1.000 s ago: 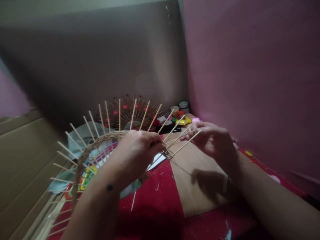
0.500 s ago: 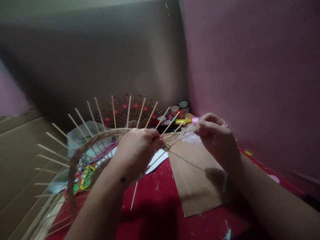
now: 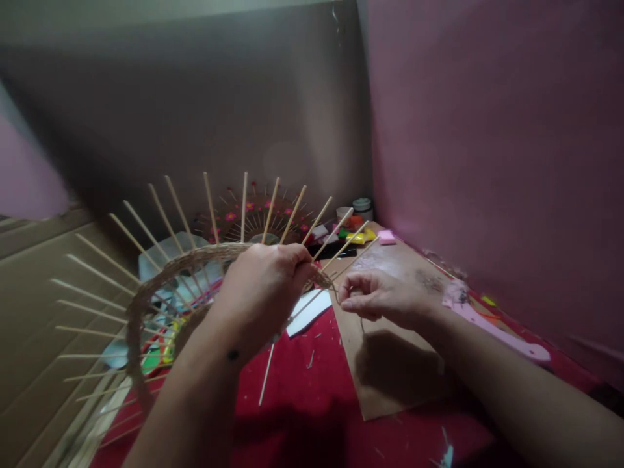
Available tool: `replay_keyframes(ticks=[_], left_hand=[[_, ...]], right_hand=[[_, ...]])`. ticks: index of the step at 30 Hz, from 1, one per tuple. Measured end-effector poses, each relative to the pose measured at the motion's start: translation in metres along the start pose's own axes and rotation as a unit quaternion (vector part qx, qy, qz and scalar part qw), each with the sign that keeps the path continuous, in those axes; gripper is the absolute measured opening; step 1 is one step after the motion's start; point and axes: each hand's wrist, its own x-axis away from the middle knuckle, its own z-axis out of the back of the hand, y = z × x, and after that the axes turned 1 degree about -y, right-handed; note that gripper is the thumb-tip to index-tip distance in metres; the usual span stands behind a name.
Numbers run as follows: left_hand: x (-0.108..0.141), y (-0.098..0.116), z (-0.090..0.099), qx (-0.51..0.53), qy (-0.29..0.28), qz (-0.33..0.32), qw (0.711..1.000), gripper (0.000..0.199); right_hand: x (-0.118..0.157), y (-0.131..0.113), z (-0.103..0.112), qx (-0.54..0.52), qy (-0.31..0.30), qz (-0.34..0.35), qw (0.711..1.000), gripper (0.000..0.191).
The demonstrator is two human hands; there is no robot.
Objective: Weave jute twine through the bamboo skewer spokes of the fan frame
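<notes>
Above the red cloth [image 3: 292, 416]: woven frame [image 3: 209, 252] held up at a slant, pale sticks [image 3: 244, 208] fanning out all round the curve.
Left hand [image 3: 266, 276]: clamped on the frame's band, near its right-hand end, knuckles up.
Right hand [image 3: 373, 296]: just beside that end, thumb and fingertips pinched together on a thin cord [image 3: 337, 295].
Stick tips: spread wide on the left, crossing in front of the cardboard panel [image 3: 29, 370].
Room to move: open air over the brown board [image 3: 353, 335] below the right hand — pink wall [image 3: 487, 130] off to the right.
Yellow packet [image 3: 358, 238]: at the back, too dim and small to make out any print.
Surface: loose stick [image 3: 266, 375] and scraps [image 3: 311, 359] on the cloth, white paper [image 3: 307, 315] beside the board.
Back of the room: grey wall [image 3: 195, 117] — pink-flowered piece [image 3: 231, 216] in front.
</notes>
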Motion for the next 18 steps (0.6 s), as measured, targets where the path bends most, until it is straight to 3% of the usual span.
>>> replay_keyframes(ticks=[4, 7, 9, 13, 18], left_hand=[[0.000, 0.002, 0.000, -0.006, -0.001, -0.008, 1.000, 0.028], [-0.001, 0.002, 0.001, -0.010, 0.000, -0.013, 1.000, 0.029], [-0.001, 0.002, 0.001, -0.010, 0.000, -0.012, 1.000, 0.029], [-0.001, 0.001, 0.000, -0.008, -0.002, -0.016, 1.000, 0.029], [-0.002, 0.003, -0.004, -0.007, -0.012, -0.020, 1.000, 0.029]], right_hand=[[-0.009, 0.007, -0.003, 0.027, 0.120, 0.026, 0.992, 0.016], [-0.009, 0.008, -0.001, 0.060, 0.203, 0.083, 0.974, 0.027], [-0.005, 0.002, 0.001, 0.071, 0.171, 0.108, 0.977, 0.038], [0.007, -0.012, 0.003, 0.030, 0.012, 0.145, 0.989, 0.047], [0.002, -0.009, -0.012, -0.090, 0.037, 0.146, 0.984, 0.034]])
